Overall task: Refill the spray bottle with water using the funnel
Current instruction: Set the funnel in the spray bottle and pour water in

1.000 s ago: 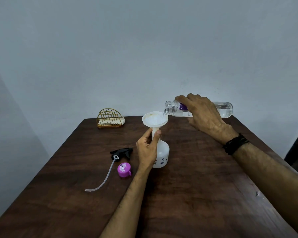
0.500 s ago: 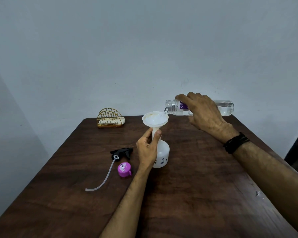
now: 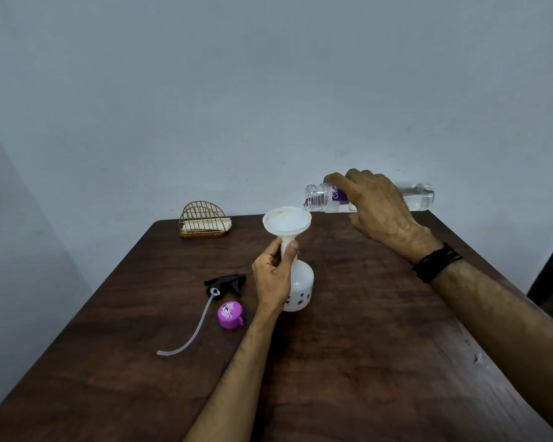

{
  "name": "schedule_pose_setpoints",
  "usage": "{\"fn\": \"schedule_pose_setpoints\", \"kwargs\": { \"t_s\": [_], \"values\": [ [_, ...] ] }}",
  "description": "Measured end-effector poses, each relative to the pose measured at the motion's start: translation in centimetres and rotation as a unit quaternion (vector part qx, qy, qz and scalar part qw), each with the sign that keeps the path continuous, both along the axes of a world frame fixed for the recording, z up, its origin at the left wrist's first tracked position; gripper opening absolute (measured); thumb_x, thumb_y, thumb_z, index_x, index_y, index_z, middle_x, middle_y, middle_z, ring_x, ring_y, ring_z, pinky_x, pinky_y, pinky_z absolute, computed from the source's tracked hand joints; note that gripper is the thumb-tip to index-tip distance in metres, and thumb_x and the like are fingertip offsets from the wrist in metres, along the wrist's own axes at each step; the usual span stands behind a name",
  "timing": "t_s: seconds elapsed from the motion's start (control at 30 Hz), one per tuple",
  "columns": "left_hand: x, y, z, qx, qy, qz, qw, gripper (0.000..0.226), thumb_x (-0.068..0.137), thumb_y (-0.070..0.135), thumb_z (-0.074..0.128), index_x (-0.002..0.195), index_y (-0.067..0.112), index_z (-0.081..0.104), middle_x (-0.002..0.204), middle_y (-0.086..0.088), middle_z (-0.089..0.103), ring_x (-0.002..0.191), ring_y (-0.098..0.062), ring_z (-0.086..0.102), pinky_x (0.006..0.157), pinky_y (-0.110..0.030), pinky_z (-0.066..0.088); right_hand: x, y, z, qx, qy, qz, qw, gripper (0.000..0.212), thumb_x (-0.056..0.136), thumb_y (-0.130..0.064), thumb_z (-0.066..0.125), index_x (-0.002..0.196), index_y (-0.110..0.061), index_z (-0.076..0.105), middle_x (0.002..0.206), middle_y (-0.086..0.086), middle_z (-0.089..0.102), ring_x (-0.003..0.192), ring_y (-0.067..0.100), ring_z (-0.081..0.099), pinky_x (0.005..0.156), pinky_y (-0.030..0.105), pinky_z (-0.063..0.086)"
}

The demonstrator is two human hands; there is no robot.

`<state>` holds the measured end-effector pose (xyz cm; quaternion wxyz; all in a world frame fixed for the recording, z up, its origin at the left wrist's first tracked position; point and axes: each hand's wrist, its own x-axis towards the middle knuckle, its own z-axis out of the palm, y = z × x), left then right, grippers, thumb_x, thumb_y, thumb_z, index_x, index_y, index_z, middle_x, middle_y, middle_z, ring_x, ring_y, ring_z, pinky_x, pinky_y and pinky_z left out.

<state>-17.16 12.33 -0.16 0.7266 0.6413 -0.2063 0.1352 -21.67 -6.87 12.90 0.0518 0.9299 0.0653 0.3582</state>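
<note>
Pouring stage: water passes from the clear bottle through the funnel into the spray bottle.

The spray bottle [image 3: 299, 290] stands upright on the table [image 3: 380, 362] with the funnel [image 3: 286, 222] seated in its neck. The left hand [image 3: 273, 275] pinches the funnel stem at the neck between thumb and fingers, which appears intended to steady both parts against tipping. The right hand [image 3: 375, 204] grips the water bottle [image 3: 369, 197] around its middle and holds it nearly horizontal, mouth just over the funnel rim, so that flow stays slow and lands inside the cone. The trigger head [image 3: 225, 283], with its dip tube, and the purple cap [image 3: 230, 314] lie to the left, apart from the pouring area. A wire holder [image 3: 203, 220] sits at the far edge.
</note>
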Motion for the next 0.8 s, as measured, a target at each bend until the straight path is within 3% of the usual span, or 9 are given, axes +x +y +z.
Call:
{"fn": "schedule_pose_setpoints", "kwargs": {
  "t_s": [0.2, 0.33, 0.57, 0.8],
  "values": [
    [-0.03, 0.02, 0.03, -0.004, 0.003, 0.000, 1.000, 0.027, 0.090, 0.041, 0.065, 0.092, 0.016, 0.075, 0.082, 0.003, 0.074, 0.080, -0.009, 0.067, 0.076, -0.029, 0.053, 0.11, -0.02, 0.04, -0.010, -0.001, -0.003, 1.000, 0.066, 0.067, 0.005, 0.064, 0.125, -0.023, 0.052, 0.089, 0.002, 0.057, 0.076, 0.025, 0.054, 0.069, 0.036, 0.043],
    [0.01, 0.00, -0.01, 0.000, 0.004, 0.001, 1.000, 0.028, 0.088, 0.046, 0.065, 0.094, 0.020, 0.076, 0.083, 0.005, 0.075, 0.082, -0.010, 0.069, 0.078, -0.032, 0.054, 0.17, -0.04, 0.17, -0.014, -0.003, -0.004, 1.000, 0.065, 0.067, 0.006, 0.065, 0.124, -0.023, 0.053, 0.089, 0.002, 0.057, 0.076, 0.025, 0.054, 0.068, 0.036, 0.042],
    [0.02, 0.04, -0.01, 0.001, 0.005, 0.001, 1.000, 0.011, 0.096, 0.026, 0.066, 0.095, 0.019, 0.075, 0.083, 0.005, 0.075, 0.081, -0.009, 0.068, 0.077, -0.029, 0.054, 0.24, -0.08, 0.19, -0.020, -0.006, -0.006, 1.000, 0.064, 0.068, 0.005, 0.067, 0.124, -0.023, 0.053, 0.090, 0.002, 0.058, 0.076, 0.025, 0.054, 0.069, 0.035, 0.041],
    [-0.01, -0.02, 0.07, 0.001, 0.008, 0.003, 1.000, 0.011, 0.096, 0.022, 0.066, 0.097, 0.015, 0.075, 0.083, 0.006, 0.075, 0.080, -0.007, 0.068, 0.076, -0.026, 0.054, 0.15, -0.03, 0.32, -0.025, -0.008, -0.003, 1.000, 0.065, 0.067, 0.006, 0.066, 0.124, -0.023, 0.054, 0.090, 0.003, 0.058, 0.076, 0.025, 0.054, 0.070, 0.036, 0.042]
  ]
}}
